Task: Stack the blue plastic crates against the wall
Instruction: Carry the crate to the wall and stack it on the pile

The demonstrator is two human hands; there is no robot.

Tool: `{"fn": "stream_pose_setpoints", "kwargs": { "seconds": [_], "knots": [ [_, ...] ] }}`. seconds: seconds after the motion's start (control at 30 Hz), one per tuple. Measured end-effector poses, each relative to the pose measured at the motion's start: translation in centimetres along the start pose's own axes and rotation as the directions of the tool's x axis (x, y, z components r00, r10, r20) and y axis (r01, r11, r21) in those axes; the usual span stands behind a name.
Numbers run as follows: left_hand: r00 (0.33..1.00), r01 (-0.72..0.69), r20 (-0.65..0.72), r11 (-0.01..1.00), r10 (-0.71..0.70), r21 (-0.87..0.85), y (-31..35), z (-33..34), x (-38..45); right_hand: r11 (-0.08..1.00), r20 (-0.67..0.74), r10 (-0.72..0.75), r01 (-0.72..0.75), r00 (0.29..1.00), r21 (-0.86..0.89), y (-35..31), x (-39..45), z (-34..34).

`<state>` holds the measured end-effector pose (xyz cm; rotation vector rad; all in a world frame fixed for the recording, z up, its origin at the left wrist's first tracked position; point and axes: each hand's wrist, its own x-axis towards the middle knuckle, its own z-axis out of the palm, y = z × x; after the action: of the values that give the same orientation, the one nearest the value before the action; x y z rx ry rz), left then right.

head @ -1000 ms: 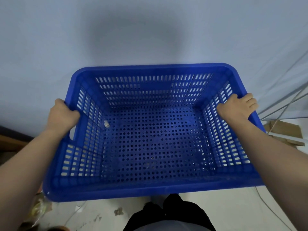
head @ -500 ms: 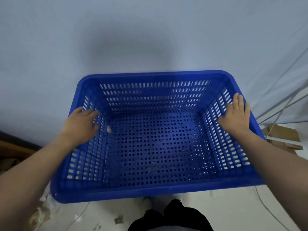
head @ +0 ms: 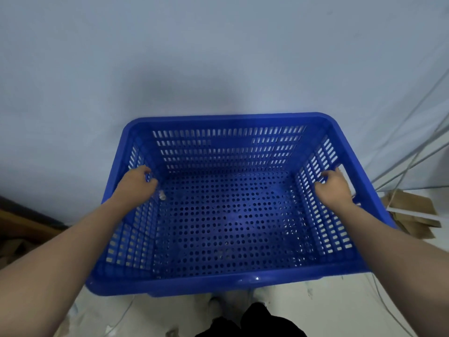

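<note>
A blue plastic crate (head: 228, 280) with slotted walls and a perforated floor sits right against the pale wall (head: 218, 57), its open top facing me. A second blue edge (head: 194, 293) shows just under its near rim. Both my hands are inside it. My left hand (head: 137, 186) has its fingers curled onto the inner left wall. My right hand (head: 334, 188) has its fingers curled onto the inner right wall, with the thumb at the handle cut-out. A small clear bit (head: 162, 196) lies on the crate floor near my left hand.
Flattened cardboard (head: 413, 210) and a white strip lie on the floor at the right, with thin cables (head: 413, 152) running down the wall there. A brown wooden object (head: 24, 227) is at the left. My dark clothing (head: 250, 322) shows below the crate.
The crate has gone down and further from me, toward the wall. My hands left the outer rims, moved inside, and their fingers have curled onto the side walls.
</note>
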<state>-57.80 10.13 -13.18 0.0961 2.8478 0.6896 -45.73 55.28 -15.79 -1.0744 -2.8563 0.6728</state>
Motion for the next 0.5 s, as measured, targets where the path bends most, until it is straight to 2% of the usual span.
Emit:
{"fn": "stream_pose_setpoints", "kwargs": {
  "seconds": [0.13,0.23,0.3,0.37,0.4,0.5],
  "knots": [
    [0.997,0.049,0.056,0.998,-0.047,-0.029,1.1,-0.9,0.0,0.998,0.052,0.050,-0.052,0.997,0.030,-0.4,-0.7,-1.0],
    [0.982,0.026,0.187,0.998,-0.037,0.063,3.5,-1.3,-2.4,0.999,0.206,-0.042,0.038,0.978,0.024,-2.5,-3.4,-1.8],
    [0.957,-0.071,0.289,0.992,0.039,0.101,5.3,-0.6,-6.1,0.977,0.371,-0.202,0.212,0.906,0.012,-3.7,-6.6,-1.9],
    [0.925,-0.194,0.355,0.971,0.134,0.139,6.5,1.2,-11.1,0.901,0.508,-0.358,0.432,0.783,-0.031,-3.7,-10.2,-1.5],
    [0.912,-0.238,0.377,0.955,0.159,0.174,6.9,2.3,-13.3,0.868,0.547,-0.394,0.495,0.738,-0.044,-3.5,-11.7,-1.3],
    [0.906,-0.244,0.400,0.944,0.140,0.223,7.3,5.3,-16.6,0.852,0.615,-0.405,0.523,0.677,-0.015,-3.3,-14.2,-0.7]
  ]
}}
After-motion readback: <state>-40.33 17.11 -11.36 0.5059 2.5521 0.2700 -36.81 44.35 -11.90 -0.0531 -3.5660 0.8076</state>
